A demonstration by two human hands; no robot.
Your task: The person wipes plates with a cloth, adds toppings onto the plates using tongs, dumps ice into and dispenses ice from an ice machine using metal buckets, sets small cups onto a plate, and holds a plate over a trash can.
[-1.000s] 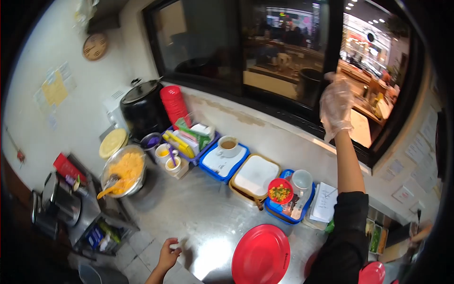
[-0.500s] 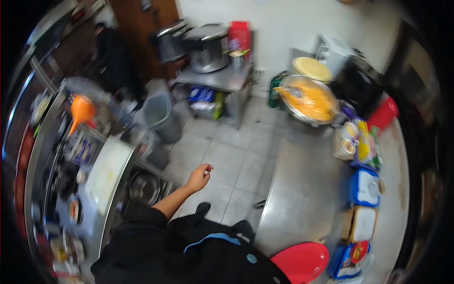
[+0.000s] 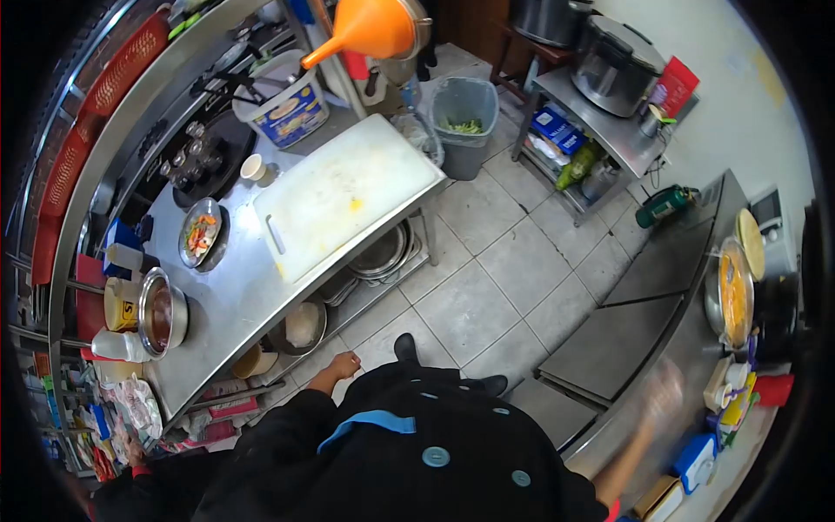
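My left hand [image 3: 345, 364] hangs low beside the dark jacket, above the tiled floor and near the lower shelf of the left counter. Its fingers look curled in, with nothing visible in them. My right hand [image 3: 665, 391] is stretched over the right steel counter [image 3: 622, 444], smeared by motion, so its fingers cannot be made out. Nearest to it are white-lidded cups [image 3: 737, 375] and a blue tub [image 3: 697, 463]. On the left counter lies a white cutting board [image 3: 348, 196] with yellow stains, by a small plate of chopped food [image 3: 201, 232].
Another person's hand [image 3: 134, 452] shows at lower left. A metal bowl of brown sauce [image 3: 163, 313] and a paper cup [image 3: 253, 169] stand on the left counter. Ahead are a grey bin [image 3: 466, 154], a rice cooker [image 3: 616, 67] and a green cylinder [image 3: 666, 205]. An orange funnel [image 3: 370, 30] hangs above.
The view has swung left, bringing the left counter closer to the middle. My left hand is now lower, near my body. My right hand has come into view over the right counter.
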